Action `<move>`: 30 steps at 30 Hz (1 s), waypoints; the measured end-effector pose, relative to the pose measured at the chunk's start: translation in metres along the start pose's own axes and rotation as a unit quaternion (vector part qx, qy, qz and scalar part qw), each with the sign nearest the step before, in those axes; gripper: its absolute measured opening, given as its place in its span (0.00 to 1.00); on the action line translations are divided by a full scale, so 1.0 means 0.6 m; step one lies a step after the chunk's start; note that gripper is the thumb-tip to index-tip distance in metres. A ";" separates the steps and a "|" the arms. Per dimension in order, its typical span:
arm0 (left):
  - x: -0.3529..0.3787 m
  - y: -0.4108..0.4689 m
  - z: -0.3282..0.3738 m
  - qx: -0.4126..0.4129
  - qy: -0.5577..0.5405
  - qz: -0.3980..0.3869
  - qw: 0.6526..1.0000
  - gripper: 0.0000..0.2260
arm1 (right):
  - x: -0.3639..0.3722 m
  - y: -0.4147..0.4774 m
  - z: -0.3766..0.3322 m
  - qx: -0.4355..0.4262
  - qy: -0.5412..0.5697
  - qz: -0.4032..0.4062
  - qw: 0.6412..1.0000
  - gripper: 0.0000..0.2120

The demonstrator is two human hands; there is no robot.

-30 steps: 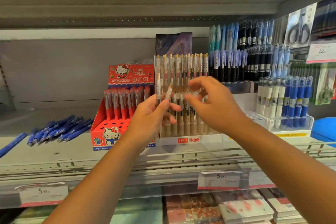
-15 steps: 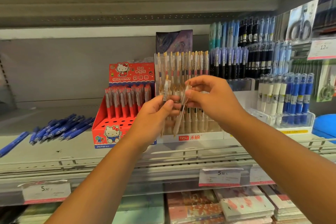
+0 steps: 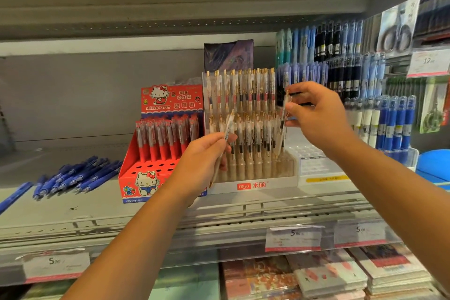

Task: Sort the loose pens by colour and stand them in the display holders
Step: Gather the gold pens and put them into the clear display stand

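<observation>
— Right hand (image 3: 319,114) now?
— Pinching a translucent gold-clipped pen (image 3: 282,124), swung right, tip at the white tiered holder's (image 3: 253,185) right end. Left hand (image 3: 207,156) grips a second pen (image 3: 225,134).
— Surface?
— Grey shop shelf (image 3: 73,204); blue pens (image 3: 73,178) far left.

L hand (image 3: 204,156) & R hand (image 3: 319,117) both bare. Forearms bare too, right to frame edge: L one at 7 o'clock, R one at 4 o'clock. Slim wrists.
</observation>
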State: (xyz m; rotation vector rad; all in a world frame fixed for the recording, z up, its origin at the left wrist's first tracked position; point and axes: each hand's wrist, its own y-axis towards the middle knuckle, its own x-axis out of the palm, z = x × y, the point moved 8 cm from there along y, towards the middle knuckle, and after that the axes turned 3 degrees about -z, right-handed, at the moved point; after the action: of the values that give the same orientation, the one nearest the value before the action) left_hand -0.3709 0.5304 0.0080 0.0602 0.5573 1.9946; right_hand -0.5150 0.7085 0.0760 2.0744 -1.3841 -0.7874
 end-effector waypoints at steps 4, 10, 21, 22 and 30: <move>-0.004 -0.005 0.012 0.042 0.043 0.008 0.998 0.10 | 0.017 -0.001 0.014 0.002 -0.038 -0.029 0.999 0.14; -0.011 -0.003 0.012 0.053 0.049 0.022 0.997 0.08 | 0.038 -0.011 0.039 0.032 -0.071 -0.068 0.995 0.12; -0.006 -0.005 0.008 0.036 -0.011 -0.005 0.999 0.14 | 0.030 -0.021 0.058 0.040 -0.105 -0.072 0.991 0.11; -0.003 -0.006 0.009 0.034 -0.029 -0.014 0.999 0.13 | 0.026 -0.023 0.055 0.028 -0.137 -0.062 0.988 0.10; 0.015 -0.010 0.014 0.026 -0.110 -0.053 0.992 0.12 | 0.049 -0.059 -0.019 -0.045 -0.042 -0.047 0.997 0.08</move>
State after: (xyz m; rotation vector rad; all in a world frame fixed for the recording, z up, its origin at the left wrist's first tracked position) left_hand -0.3679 0.5429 0.0113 0.2739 0.4614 1.8414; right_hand -0.4756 0.6941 0.0538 2.0712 -1.2773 -0.9683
